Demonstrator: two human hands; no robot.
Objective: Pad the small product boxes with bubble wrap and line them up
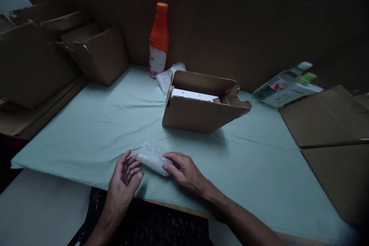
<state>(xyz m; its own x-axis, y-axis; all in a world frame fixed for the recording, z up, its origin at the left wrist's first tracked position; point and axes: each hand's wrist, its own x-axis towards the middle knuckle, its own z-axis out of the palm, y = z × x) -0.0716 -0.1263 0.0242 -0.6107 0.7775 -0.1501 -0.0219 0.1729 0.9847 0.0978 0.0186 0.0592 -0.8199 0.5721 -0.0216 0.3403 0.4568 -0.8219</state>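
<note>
A folded piece of bubble wrap [154, 157] lies near the front edge of the cloth-covered table. My right hand [184, 171] grips its right end between thumb and fingers. At the wrap's left end is my left hand [125, 178], palm turned inward and fingers apart, holding nothing. Whether anything is inside the wrap I cannot tell. Just beyond the hands stands an open cardboard box [198, 115] with a white flat item [194, 94] in it.
An orange-capped bottle [158, 42] stands at the back beside more bubble wrap [167, 78]. Cardboard boxes [100, 55] crowd the left. A clear bottle [276, 84] and a white, green-capped container [291, 93] lie at the back right, near cardboard panels [328, 119].
</note>
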